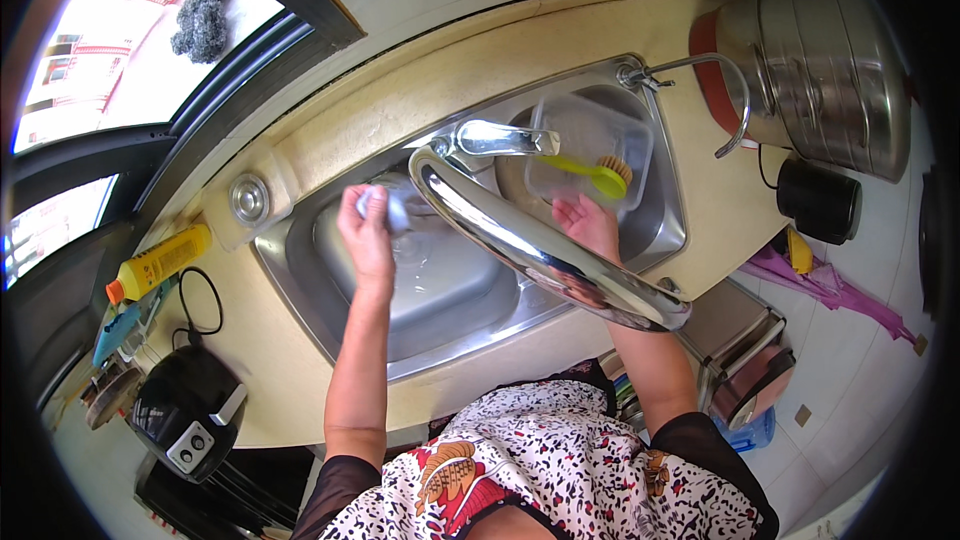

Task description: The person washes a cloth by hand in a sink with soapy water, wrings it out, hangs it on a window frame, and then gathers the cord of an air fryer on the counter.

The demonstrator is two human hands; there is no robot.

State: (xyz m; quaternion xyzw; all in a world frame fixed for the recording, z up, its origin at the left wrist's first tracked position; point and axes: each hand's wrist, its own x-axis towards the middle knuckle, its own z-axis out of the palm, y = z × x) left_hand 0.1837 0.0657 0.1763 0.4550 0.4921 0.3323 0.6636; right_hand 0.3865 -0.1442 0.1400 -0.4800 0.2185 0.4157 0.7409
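Note:
My left hand (365, 229) is closed on a small whitish thing (386, 210), blurred, over the larger left basin (450, 289) of a steel double sink. At the right basin, my right hand (587, 223) has its fingers spread at the near side of a clear plastic container (637, 165). Whether the fingertips touch the container cannot be told. A lime-green brush (609, 181) with tan bristles lies in or against that container. The chrome faucet (487, 221) arches between my hands and hides part of the right forearm.
Right of the sink are a thin curved tap (739, 82), a large steel pot (832, 75) and a black appliance (819, 200). On the left stand a steel strainer (249, 199) in a clear tray, a yellow bottle (161, 262) and a black air fryer (187, 412).

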